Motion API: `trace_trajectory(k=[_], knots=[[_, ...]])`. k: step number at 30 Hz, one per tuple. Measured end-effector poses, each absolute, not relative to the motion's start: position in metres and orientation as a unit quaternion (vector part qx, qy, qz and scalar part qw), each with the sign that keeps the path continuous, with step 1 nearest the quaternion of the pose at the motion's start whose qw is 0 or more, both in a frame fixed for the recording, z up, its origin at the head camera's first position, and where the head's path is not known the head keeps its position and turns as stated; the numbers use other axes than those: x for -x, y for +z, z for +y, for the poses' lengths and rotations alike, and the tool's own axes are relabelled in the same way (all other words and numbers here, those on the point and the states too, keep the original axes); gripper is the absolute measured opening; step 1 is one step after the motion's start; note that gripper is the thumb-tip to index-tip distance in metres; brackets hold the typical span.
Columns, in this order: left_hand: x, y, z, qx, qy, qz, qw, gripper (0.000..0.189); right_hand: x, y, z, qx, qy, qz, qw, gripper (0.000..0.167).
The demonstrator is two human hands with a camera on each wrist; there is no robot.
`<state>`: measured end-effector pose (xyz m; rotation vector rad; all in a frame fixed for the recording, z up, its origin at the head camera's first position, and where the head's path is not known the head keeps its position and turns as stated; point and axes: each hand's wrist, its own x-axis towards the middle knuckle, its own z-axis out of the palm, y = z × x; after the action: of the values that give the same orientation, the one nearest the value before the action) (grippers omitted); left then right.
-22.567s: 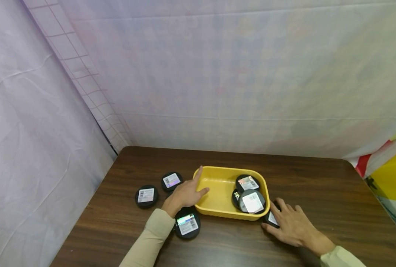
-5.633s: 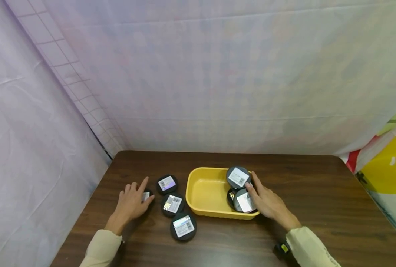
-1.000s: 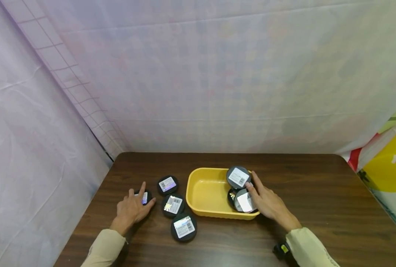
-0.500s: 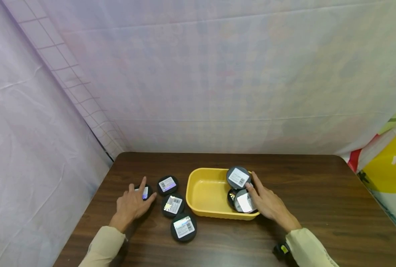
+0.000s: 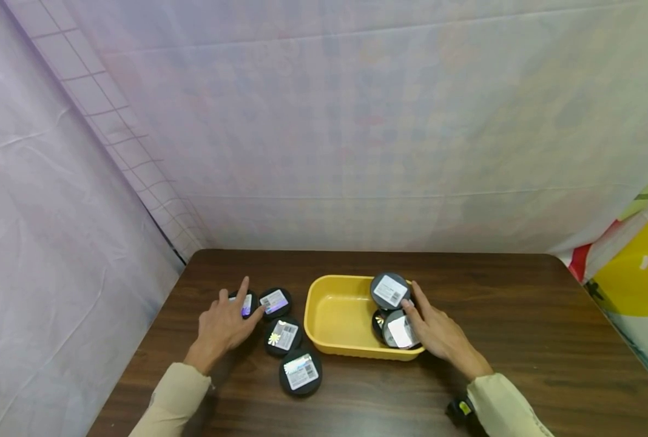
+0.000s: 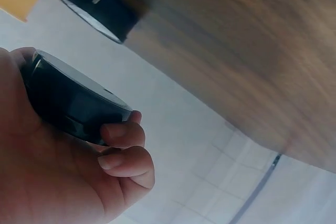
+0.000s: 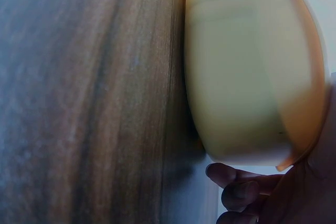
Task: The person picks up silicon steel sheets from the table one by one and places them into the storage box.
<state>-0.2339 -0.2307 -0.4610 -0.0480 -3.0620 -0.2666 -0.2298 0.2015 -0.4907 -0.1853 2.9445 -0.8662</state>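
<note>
Long pale beige left sleeve and matching right sleeve, both plain, loose, lightly creased cloth.

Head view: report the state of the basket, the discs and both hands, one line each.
Basket, upright, partly filled
Discs inside, overlapping, labels showing
Three loose discs, lying flat, labels up
Gripped disc, label partly showing
Left hand, fingers curled round that disc
Right hand, holding the basket's end
</note>
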Motion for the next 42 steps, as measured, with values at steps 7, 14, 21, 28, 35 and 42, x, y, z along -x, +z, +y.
trace_trajectory(k=[7, 14, 21, 28, 35, 42], knots=[[0.236, -0.455, -0.221, 0.024, -0.085, -0.995, 0.036, 0.084, 0.23, -0.491, 0.201, 0.061, -0.283, 0.957, 0.032, 0.075], [0.237, -0.448, -0.21, 0.033, -0.086, -0.995, 0.043, 0.084, 0.23, -0.49, 0.201, 0.059, -0.284, 0.956, 0.034, 0.075], [0.238, -0.444, -0.2, 0.043, -0.087, -0.994, 0.053, 0.083, 0.228, -0.49, 0.201, 0.06, -0.284, 0.956, 0.038, 0.075], [0.24, -0.438, -0.189, 0.053, -0.086, -0.993, 0.054, 0.083, 0.228, -0.49, 0.201, 0.058, -0.284, 0.956, 0.036, 0.076], [0.238, -0.432, -0.179, 0.059, -0.083, -0.993, 0.051, 0.083, 0.227, -0.489, 0.201, 0.058, -0.285, 0.956, 0.038, 0.076], [0.239, -0.429, -0.172, 0.068, -0.086, -0.993, 0.05, 0.084, 0.226, -0.489, 0.2, 0.06, -0.284, 0.956, 0.034, 0.076]])
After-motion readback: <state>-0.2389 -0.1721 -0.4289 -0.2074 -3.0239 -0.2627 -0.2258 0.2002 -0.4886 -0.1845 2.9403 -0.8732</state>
